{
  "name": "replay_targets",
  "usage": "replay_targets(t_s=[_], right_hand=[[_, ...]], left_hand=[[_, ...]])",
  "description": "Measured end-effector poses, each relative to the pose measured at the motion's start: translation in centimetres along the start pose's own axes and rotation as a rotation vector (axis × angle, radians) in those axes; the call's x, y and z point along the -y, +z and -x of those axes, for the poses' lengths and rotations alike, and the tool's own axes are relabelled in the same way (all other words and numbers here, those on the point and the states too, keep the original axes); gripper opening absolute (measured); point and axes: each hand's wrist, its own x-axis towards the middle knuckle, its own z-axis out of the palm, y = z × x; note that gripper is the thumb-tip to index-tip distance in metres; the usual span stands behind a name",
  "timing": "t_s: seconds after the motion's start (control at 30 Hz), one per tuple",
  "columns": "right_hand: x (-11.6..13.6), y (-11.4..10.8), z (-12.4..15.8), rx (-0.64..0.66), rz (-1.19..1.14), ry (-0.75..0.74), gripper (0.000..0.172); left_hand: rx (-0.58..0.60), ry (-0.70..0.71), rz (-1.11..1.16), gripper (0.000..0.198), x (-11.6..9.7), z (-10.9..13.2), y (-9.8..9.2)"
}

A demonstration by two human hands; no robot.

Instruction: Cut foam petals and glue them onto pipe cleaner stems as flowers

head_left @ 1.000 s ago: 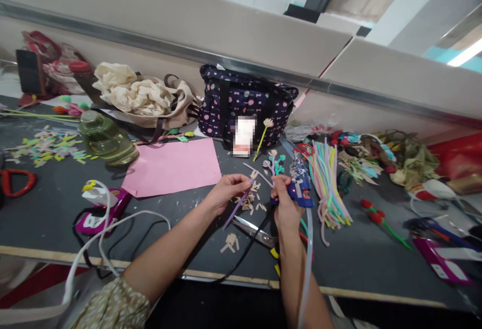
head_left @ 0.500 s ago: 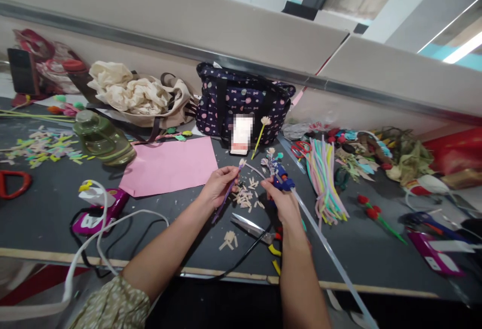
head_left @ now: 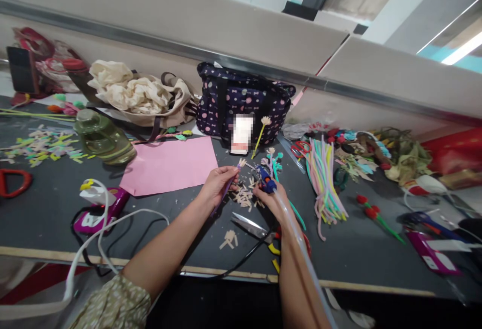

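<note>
A purple pipe-cleaner stem [head_left: 216, 206] is being pinched in the left hand [head_left: 218, 186], just in front of the dotted bag [head_left: 241, 100]. A blue glue gun [head_left: 266, 183] is being clasped by the right hand [head_left: 273, 203], with its nozzle being aimed toward the stem's beige flower tip [head_left: 242, 163]. The stem is being judged light, fuzzy and bendy, best pinched close under the fragile head. No writing is being made out; the bag's tag is blurred.

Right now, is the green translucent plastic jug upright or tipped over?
Tipped over: the green translucent plastic jug lies on its side on the dark table, left of the pink paper sheet.
</note>
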Motion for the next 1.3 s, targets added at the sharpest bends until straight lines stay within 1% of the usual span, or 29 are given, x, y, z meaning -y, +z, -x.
replay_targets(t_s=[0.1, 0.27, 0.37, 0.53, 0.63, 0.73, 0.83, 0.9, 1.07, 1.13, 1.23, 1.3], right_hand=[[-0.5, 0.5, -0.2, 0.032, 0.091, -0.059, 0.017], [-1.4, 1.3, -0.5, 0.074, 0.21, -0.042, 0.018], [-1.3, 1.7, -0.4, 0.066, 0.293, -0.023, 0.018], [-0.5, 2.2, -0.1, 0.043, 0.417, -0.062, 0.014], [-0.3, 2.2, -0.1, 0.017, 0.46, -0.059, 0.012], [-0.3, 1.8, -0.2, -0.035, 0.355, -0.04, 0.016], [-0.1, 1.5, -0.3, -0.108, 0.105, -0.034, 0.018], [0.2, 1.4, -0.3, -0.149, -0.052, -0.005, 0.017], [0.8, 1.7, -0.1, -0.189, -0.364, 0.076, 0.018], [0.9, 1.7, -0.1, -0.215, -0.432, 0.1, 0.022], [0.7, 1.5, -0.3, -0.234, -0.472, 0.124, 0.03], [0.4, 1.2, -0.6, -0.261, -0.532, 0.113, 0.029]], left_hand=[[-0.014, 0.024, 0.006, 0.03, 0.1, -0.1, -0.1], [-0.061, 0.072, 0.016, 0.033, 0.0, -0.1, -0.1], [-0.064, 0.08, 0.011, 0.034, -0.2, 0.1, 0.0], [-0.054, 0.092, 0.0, 0.033, -0.4, 0.1, 0.0], [-0.048, 0.095, 0.008, 0.033, -0.3, 0.0, -0.1], [-0.04, 0.097, 0.009, 0.033, -0.2, 0.0, -0.2], [-0.024, 0.087, 0.001, 0.032, -0.1, -0.1, -0.2], [-0.004, 0.075, -0.012, 0.031, 0.0, 0.0, -0.2], [0.042, 0.038, -0.049, 0.031, 0.0, 0.1, -0.1], [0.059, 0.023, -0.057, 0.031, 0.0, 0.2, 0.0], [0.077, 0.018, -0.073, 0.031, 0.0, 0.3, 0.0], [0.078, 0.014, -0.082, 0.031, 0.1, 0.3, 0.0]])
